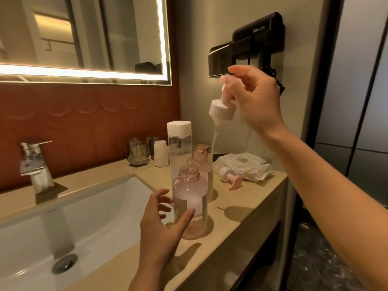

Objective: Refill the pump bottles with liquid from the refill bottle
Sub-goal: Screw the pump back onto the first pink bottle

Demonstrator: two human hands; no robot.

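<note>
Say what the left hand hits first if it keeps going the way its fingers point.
Most likely the near pink bottle: the left hand is open, fingers aimed up-right at its lower body, thumb tip at the glass. Whether it touches yet is unclear. The second pink bottle stands behind it.

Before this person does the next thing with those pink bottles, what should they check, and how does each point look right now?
1. Near pink bottle open: ok, neck bare.
2. Far pink bottle open: ok, no pump on it.
3. Lifted pump head clear of both bottles: ok, the right hand holds it up in the air, tube hanging.
4. First pump head out of the way: ok, lying on the counter by the wipes packet.
5. Left hand steadying the near bottle: cannot tell, fingers open beside it.
6. Refill bottle ready to pour: not ok, white cap on.
</note>
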